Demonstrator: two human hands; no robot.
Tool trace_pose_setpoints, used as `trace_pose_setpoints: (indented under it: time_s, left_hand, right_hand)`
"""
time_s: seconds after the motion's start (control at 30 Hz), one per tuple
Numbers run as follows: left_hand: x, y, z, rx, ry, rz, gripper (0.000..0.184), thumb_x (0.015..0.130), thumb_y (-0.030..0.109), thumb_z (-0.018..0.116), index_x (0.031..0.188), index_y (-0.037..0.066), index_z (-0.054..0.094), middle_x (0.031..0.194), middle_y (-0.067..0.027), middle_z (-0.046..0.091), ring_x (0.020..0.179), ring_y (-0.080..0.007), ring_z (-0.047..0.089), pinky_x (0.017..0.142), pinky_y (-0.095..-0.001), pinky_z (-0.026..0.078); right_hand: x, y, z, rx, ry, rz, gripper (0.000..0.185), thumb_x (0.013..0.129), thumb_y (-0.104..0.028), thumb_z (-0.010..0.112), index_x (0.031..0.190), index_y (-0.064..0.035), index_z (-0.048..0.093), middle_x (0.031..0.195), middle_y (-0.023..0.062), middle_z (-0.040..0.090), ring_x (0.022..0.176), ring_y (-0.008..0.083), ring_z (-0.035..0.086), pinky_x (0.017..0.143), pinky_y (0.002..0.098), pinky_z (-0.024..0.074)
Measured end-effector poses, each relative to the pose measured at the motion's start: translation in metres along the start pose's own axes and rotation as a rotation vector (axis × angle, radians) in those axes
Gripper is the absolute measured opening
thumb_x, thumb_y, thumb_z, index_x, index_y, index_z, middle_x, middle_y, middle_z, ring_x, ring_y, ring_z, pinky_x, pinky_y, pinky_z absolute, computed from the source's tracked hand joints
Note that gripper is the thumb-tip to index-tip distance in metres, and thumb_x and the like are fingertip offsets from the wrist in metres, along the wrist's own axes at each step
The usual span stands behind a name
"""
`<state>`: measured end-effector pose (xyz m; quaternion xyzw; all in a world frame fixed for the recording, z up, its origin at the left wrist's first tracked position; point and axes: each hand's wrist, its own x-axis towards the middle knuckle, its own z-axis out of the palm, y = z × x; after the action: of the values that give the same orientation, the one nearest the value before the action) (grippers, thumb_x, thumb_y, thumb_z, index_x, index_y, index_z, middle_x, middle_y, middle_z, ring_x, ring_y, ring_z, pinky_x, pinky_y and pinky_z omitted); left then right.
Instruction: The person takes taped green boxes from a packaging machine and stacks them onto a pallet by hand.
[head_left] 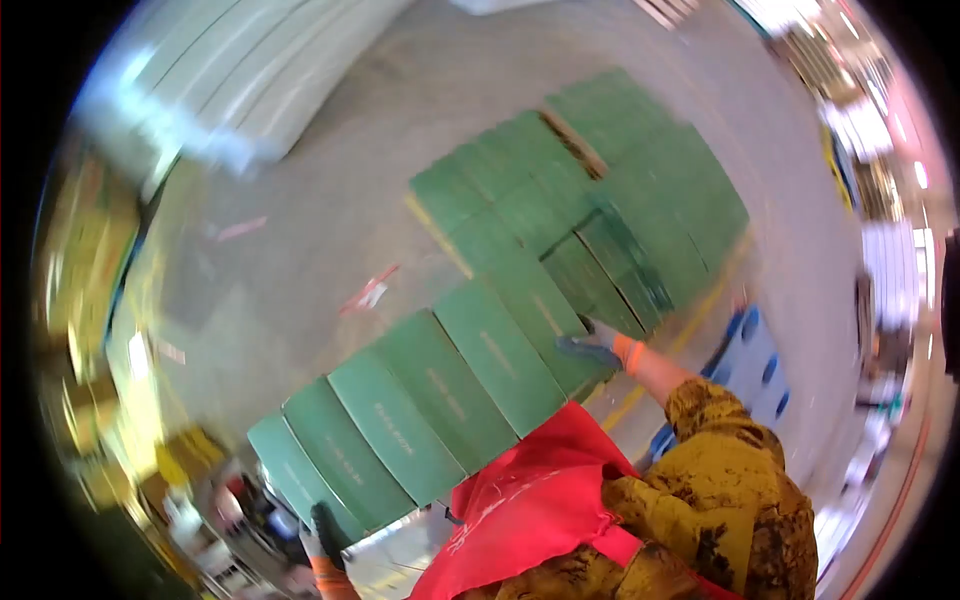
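Observation:
A row of several green boxes (430, 395) with faint pale lettering stretches across in front of my body, squeezed between my two hands. My left hand (325, 535), in a grey glove with an orange cuff, grips the near-left end of the row; some of its fingers are hidden. At the other end, my right hand (597, 343), gloved the same way, presses on the last box with its fingers along the side. Just beyond this end lies a large block of matching green boxes (640, 190), with a darker recessed part nearest the row.
A blue pallet (755, 365) is on the floor to the right. Large pale wrapped goods (260, 70) stand at upper left, with stacked cartons (95, 250) along the left edge. Red-and-white scraps (372, 292) lie on the grey floor.

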<state>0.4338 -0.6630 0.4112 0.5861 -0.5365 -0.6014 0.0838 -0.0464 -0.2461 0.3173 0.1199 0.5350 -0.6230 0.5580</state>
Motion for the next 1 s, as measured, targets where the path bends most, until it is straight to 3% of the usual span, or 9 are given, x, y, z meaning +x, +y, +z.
trace_pose_setpoints:
  time_s: [0.23, 0.33, 0.43, 0.57, 0.63, 0.83, 0.93, 0.97, 1.0]
  left_hand:
    - [0.188, 0.15, 0.342, 0.546, -0.586, -0.018, 0.04, 0.086, 0.014, 0.062, 0.121, -0.002, 0.052, 0.108, -0.009, 0.06, 0.095, -0.0162, 0.06, 0.082, -0.0295, 0.052]
    - [0.244, 0.14, 0.511, 0.508, -0.864, -0.064, 0.043, 0.087, 0.017, 0.061, 0.123, -0.003, 0.05, 0.112, -0.0079, 0.059, 0.097, -0.0149, 0.059, 0.084, -0.0295, 0.051]
    - [0.303, 0.086, 0.684, 0.792, -0.966, 0.07, 0.044, 0.089, 0.016, 0.058, 0.127, -0.003, 0.047, 0.117, -0.0073, 0.058, 0.102, -0.0158, 0.058, 0.089, -0.0306, 0.047]
    - [0.339, 0.023, 0.84, 0.81, -1.019, -0.008, 0.042, 0.092, 0.021, 0.053, 0.128, 0.001, 0.046, 0.118, -0.0081, 0.058, 0.101, -0.0188, 0.059, 0.085, -0.0343, 0.051]
    - [0.354, -0.009, 0.888, 0.832, -0.995, 0.027, 0.041, 0.093, 0.023, 0.051, 0.127, 0.002, 0.047, 0.117, -0.0079, 0.058, 0.099, -0.0185, 0.06, 0.083, -0.0332, 0.051]
    - [0.401, -0.094, 0.962, 1.084, -1.105, 0.459, 0.04, 0.096, 0.019, 0.043, 0.131, 0.001, 0.041, 0.123, -0.0107, 0.053, 0.108, -0.0199, 0.056, 0.088, -0.0277, 0.049]
    - [0.524, -0.145, 0.96, 0.557, -0.965, 0.258, 0.038, 0.097, 0.014, 0.034, 0.132, 0.001, 0.04, 0.127, -0.0112, 0.049, 0.111, -0.0212, 0.053, 0.092, -0.0287, 0.048]
    - [0.523, -0.14, 0.966, 0.52, -1.011, 0.077, 0.039, 0.096, 0.008, 0.028, 0.134, 0.002, 0.038, 0.129, -0.0117, 0.047, 0.11, -0.0224, 0.054, 0.094, -0.03, 0.049]
    - [0.518, -0.142, 0.967, 0.574, -1.01, 0.148, 0.04, 0.096, 0.007, 0.029, 0.135, 0.003, 0.037, 0.13, -0.0117, 0.046, 0.11, -0.0225, 0.054, 0.093, -0.0304, 0.049]
  right_hand:
    - [-0.102, 0.184, -0.114, 0.334, 0.597, -0.179, 0.057, 0.087, -0.02, 0.064, 0.135, -0.0036, 0.037, 0.123, 0.0088, 0.053, 0.104, 0.0159, 0.055, 0.088, 0.0345, 0.0481]
    - [-0.08, 0.259, -0.173, 0.628, 0.702, -0.275, 0.067, 0.084, -0.006, 0.062, 0.14, -0.0096, 0.026, 0.129, 0.0088, 0.048, 0.113, 0.0241, 0.053, 0.098, 0.0366, 0.045]
    - [-0.038, 0.277, -0.254, 1.107, 0.842, -0.357, 0.067, 0.084, -0.007, 0.063, 0.14, -0.0087, 0.027, 0.126, 0.009, 0.05, 0.111, 0.0236, 0.054, 0.096, 0.0356, 0.0461]
    - [0.021, 0.289, -0.353, 0.919, 0.951, -0.521, 0.061, 0.083, -0.01, 0.064, 0.136, -0.0036, 0.035, 0.124, 0.0117, 0.052, 0.111, 0.0231, 0.054, 0.096, 0.0359, 0.0459]
    - [0.073, 0.398, -0.442, 0.557, 1.033, -0.478, 0.066, 0.085, -0.016, 0.065, 0.139, -0.0075, 0.028, 0.131, 0.0085, 0.047, 0.114, 0.0204, 0.052, 0.098, 0.0361, 0.045]
    - [0.095, 0.374, -0.504, 0.461, 1.122, -0.303, 0.063, 0.083, -0.018, 0.067, 0.136, -0.0041, 0.035, 0.125, 0.0096, 0.052, 0.111, 0.0193, 0.052, 0.095, 0.0329, 0.0444]
    - [0.096, 0.334, -0.495, 0.508, 1.111, -0.247, 0.065, 0.082, -0.018, 0.069, 0.136, -0.0024, 0.036, 0.125, 0.0122, 0.053, 0.11, 0.0205, 0.053, 0.093, 0.0313, 0.0448]
    - [0.091, 0.324, -0.491, 0.557, 1.087, -0.233, 0.066, 0.082, -0.018, 0.069, 0.136, -0.0028, 0.035, 0.125, 0.0121, 0.053, 0.11, 0.0206, 0.053, 0.093, 0.0314, 0.0448]
    - [0.087, 0.313, -0.49, 0.602, 1.061, -0.227, 0.066, 0.082, -0.017, 0.069, 0.137, -0.0032, 0.035, 0.125, 0.0121, 0.053, 0.11, 0.0207, 0.053, 0.093, 0.0314, 0.0448]
